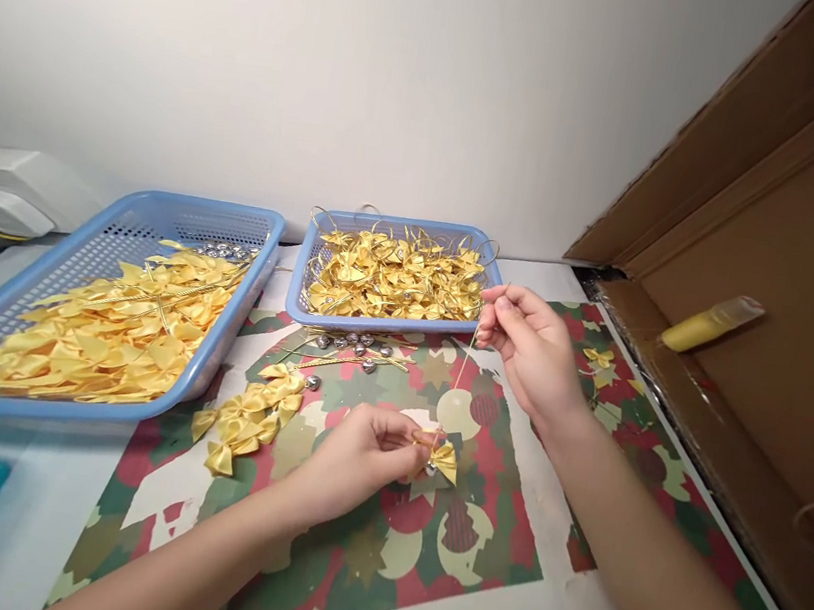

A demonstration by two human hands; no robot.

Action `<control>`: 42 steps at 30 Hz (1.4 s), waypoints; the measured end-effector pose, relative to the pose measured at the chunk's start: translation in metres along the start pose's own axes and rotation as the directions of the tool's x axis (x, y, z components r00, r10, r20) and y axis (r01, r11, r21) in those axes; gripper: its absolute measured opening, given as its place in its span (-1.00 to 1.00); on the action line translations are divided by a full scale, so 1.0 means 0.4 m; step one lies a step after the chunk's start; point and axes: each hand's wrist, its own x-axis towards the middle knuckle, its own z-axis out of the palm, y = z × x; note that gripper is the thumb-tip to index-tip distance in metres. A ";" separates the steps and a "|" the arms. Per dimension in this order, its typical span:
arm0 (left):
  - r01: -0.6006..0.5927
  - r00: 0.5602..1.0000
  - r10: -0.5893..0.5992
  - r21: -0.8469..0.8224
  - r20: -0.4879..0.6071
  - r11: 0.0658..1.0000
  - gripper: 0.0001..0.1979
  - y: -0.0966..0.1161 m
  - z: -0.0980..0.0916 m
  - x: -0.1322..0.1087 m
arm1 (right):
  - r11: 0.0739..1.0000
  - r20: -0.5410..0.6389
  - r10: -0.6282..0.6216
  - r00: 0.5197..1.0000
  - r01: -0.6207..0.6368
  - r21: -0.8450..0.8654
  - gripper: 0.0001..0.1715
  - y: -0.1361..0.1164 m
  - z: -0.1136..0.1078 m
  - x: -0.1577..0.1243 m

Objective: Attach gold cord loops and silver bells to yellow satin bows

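Left grip (pixel 363 452): I see it pinching a satin bow (pixel 446 460).
Right grip (pixel 533 348): pinching a thin gold cord (pixel 467 354).
Around: blue mesh baskets (pixel 374 325), silver bells (pixel 352 343).

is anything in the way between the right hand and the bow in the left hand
Nothing visible. Only the cord pinched by the right hand runs down to the bow held by the left hand; loose bows and bells lie aside.

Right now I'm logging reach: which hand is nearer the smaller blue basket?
Right. The right hand is beside the front right corner of the smaller blue basket, pinching a gold thread. The left hand is nearer the person, over the patterned paper, holding a yellow bow.
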 end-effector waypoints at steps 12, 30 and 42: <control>0.161 0.987 -0.152 -0.247 0.056 0.956 -0.96 0.013 0.024 -0.005 | 1.000 -0.133 0.021 0.991 -0.021 0.002 -0.88 0.041 -0.005 0.014; -0.412 0.902 0.391 0.644 0.185 0.645 -0.35 0.061 -0.104 -0.041 | 0.996 0.408 0.086 0.909 -0.067 -0.060 -0.86 -0.057 0.009 -0.059; -0.330 0.941 0.163 -0.702 -0.297 0.631 -0.75 0.086 -0.046 0.006 | 0.974 0.344 0.135 0.929 -0.060 -0.220 -0.88 -0.014 0.050 -0.082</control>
